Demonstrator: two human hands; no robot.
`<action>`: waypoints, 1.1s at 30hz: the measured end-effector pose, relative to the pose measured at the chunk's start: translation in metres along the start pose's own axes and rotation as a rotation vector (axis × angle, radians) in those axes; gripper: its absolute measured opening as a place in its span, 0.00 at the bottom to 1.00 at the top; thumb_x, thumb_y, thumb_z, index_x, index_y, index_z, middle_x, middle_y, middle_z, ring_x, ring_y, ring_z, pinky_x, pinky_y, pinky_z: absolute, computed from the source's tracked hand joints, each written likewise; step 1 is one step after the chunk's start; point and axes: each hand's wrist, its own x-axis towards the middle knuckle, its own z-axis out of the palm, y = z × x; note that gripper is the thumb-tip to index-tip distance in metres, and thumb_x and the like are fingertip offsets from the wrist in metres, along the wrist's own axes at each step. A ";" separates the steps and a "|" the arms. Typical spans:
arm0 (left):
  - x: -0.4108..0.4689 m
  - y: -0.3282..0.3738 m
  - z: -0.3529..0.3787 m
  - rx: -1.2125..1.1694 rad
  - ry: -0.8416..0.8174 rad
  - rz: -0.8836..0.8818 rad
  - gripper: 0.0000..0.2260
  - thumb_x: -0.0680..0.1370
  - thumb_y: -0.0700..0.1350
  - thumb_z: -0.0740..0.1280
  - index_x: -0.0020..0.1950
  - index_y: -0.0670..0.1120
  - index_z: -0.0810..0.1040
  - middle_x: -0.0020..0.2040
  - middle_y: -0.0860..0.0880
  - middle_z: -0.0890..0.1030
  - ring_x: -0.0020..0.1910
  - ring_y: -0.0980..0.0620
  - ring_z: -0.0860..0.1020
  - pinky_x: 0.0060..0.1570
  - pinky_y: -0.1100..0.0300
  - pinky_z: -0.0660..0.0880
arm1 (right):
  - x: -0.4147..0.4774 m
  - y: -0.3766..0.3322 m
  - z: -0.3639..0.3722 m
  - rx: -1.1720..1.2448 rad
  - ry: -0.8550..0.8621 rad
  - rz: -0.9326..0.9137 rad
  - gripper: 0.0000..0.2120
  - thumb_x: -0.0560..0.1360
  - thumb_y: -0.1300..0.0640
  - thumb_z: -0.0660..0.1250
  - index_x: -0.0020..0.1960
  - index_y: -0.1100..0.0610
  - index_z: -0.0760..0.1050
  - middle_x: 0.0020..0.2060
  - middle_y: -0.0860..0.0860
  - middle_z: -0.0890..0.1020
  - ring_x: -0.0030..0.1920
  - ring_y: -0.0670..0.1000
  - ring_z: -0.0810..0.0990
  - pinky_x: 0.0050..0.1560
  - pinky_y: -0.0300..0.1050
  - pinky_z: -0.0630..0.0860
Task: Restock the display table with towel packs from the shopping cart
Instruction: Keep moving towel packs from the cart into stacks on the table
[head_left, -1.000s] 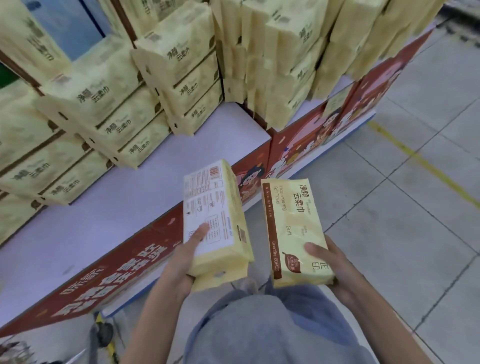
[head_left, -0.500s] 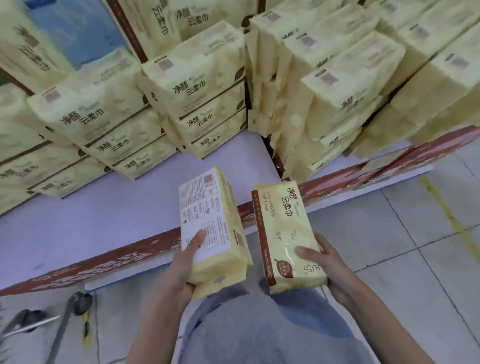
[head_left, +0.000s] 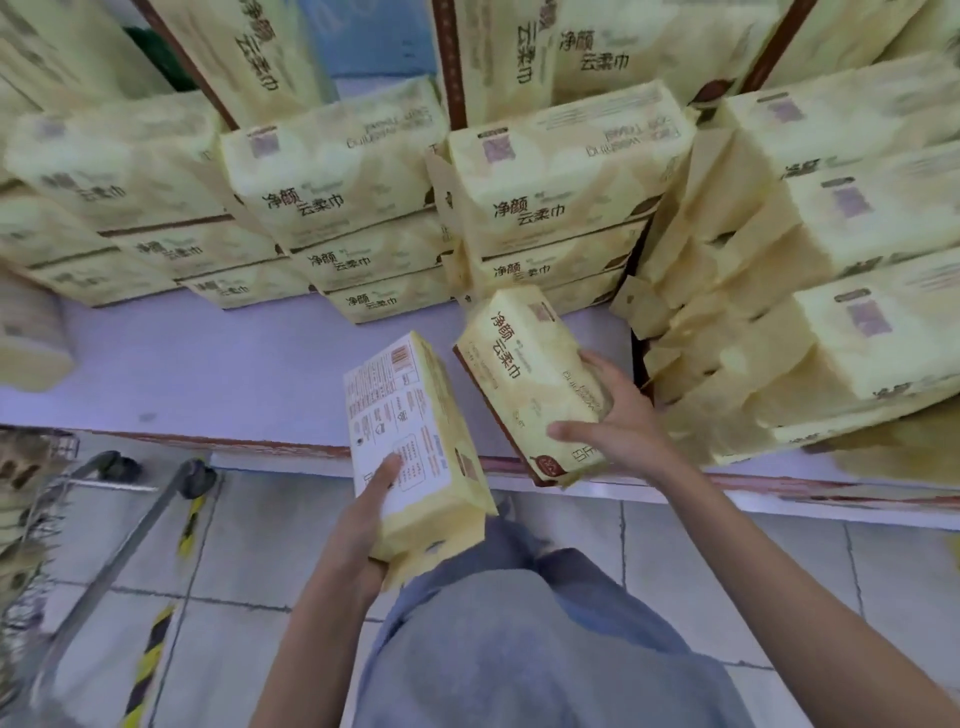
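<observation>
Clasps left pack (head_left: 415, 441) with left hand (head_left: 363, 525), right pack (head_left: 524, 384) with right hand (head_left: 618, 421); likely light, squashy, slick-wrapped, so best gripped round near ends.

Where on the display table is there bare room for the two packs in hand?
Bare tabletop runs as a wide strip between the back stacks and the front edge, from the lone pack at far left to the left hand's pack. The right-side stacks crowd out to that edge.
</observation>
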 end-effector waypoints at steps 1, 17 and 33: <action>0.004 0.004 0.000 -0.016 0.002 0.006 0.23 0.63 0.56 0.72 0.55 0.49 0.79 0.49 0.44 0.85 0.40 0.44 0.85 0.31 0.51 0.79 | 0.011 -0.003 0.002 -0.114 -0.003 -0.032 0.50 0.59 0.49 0.81 0.74 0.44 0.58 0.69 0.44 0.68 0.65 0.48 0.71 0.64 0.48 0.69; 0.047 0.040 0.001 -0.046 -0.042 -0.022 0.17 0.71 0.55 0.69 0.56 0.49 0.78 0.51 0.45 0.85 0.44 0.44 0.84 0.34 0.50 0.80 | 0.082 0.016 0.011 -1.035 0.002 -0.280 0.48 0.65 0.47 0.75 0.77 0.49 0.51 0.74 0.50 0.61 0.72 0.53 0.58 0.70 0.50 0.56; 0.051 0.044 0.002 -0.036 -0.027 -0.026 0.13 0.75 0.56 0.68 0.54 0.50 0.79 0.47 0.46 0.86 0.38 0.46 0.85 0.32 0.53 0.80 | 0.063 -0.026 0.077 1.236 0.154 0.840 0.32 0.69 0.51 0.75 0.66 0.57 0.64 0.71 0.61 0.64 0.70 0.63 0.64 0.66 0.66 0.64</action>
